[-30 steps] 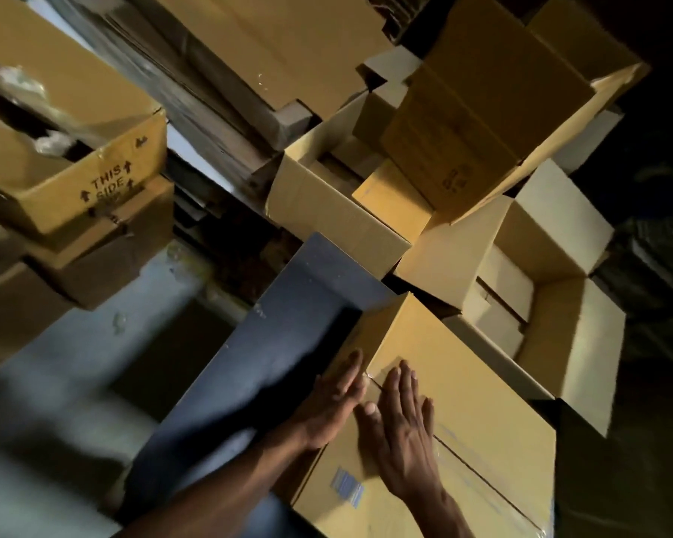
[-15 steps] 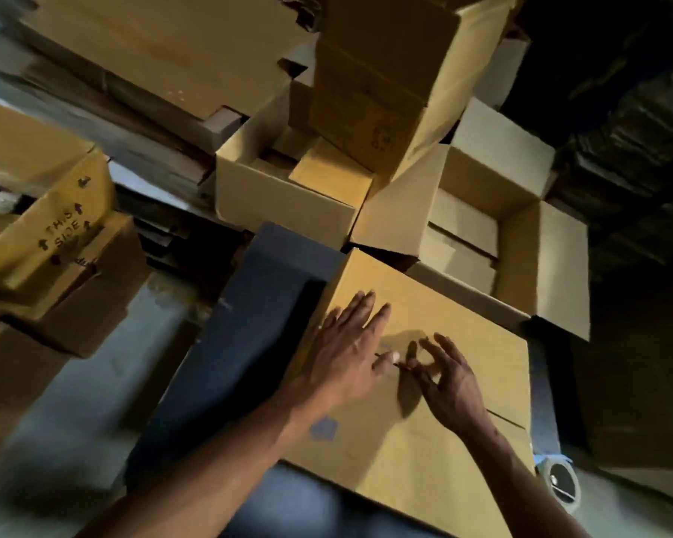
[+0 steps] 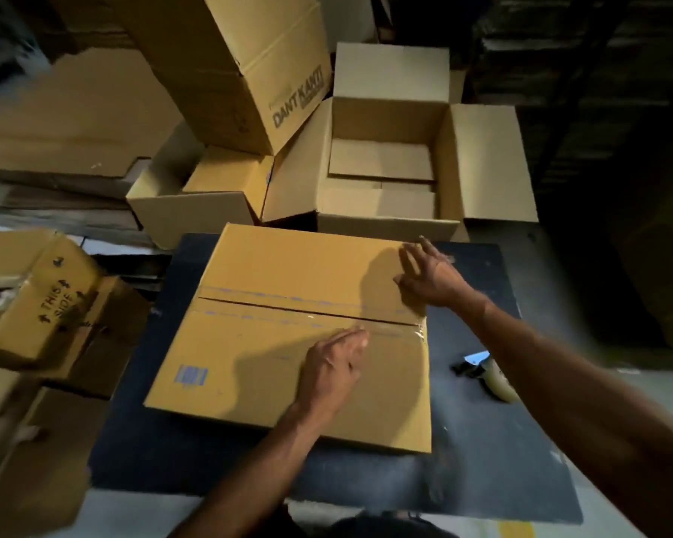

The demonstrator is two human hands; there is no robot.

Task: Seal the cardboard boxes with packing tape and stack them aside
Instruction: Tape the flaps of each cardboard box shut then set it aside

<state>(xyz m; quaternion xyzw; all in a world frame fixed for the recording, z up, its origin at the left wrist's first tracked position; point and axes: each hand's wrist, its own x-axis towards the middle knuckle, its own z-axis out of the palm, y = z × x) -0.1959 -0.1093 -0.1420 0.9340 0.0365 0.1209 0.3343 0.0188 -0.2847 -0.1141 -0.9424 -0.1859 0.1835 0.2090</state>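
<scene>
A closed cardboard box [image 3: 272, 366] lies on a dark table [image 3: 478, 460], with clear tape along its centre seam [image 3: 288, 308]. My left hand [image 3: 333, 366] rests flat on the near flap, its fingertips at the taped seam. Over the far right corner my right hand [image 3: 428, 275] has its fingers spread and touches the far flap. A tape dispenser [image 3: 490, 376] lies on the table to the right of the box, beside my right forearm.
Behind the table stand an open empty box [image 3: 385, 165], a tilted printed box [image 3: 249, 71] and a smaller open box [image 3: 195, 203]. More boxes [image 3: 36, 300] are piled at the left. Flat cardboard [image 3: 74, 122] lies at the far left. The right side is dark.
The view has swung right. My right hand moved from the seam to the box's far right corner, and my left hand slid right along the seam. The tape dispenser has come into fuller view.
</scene>
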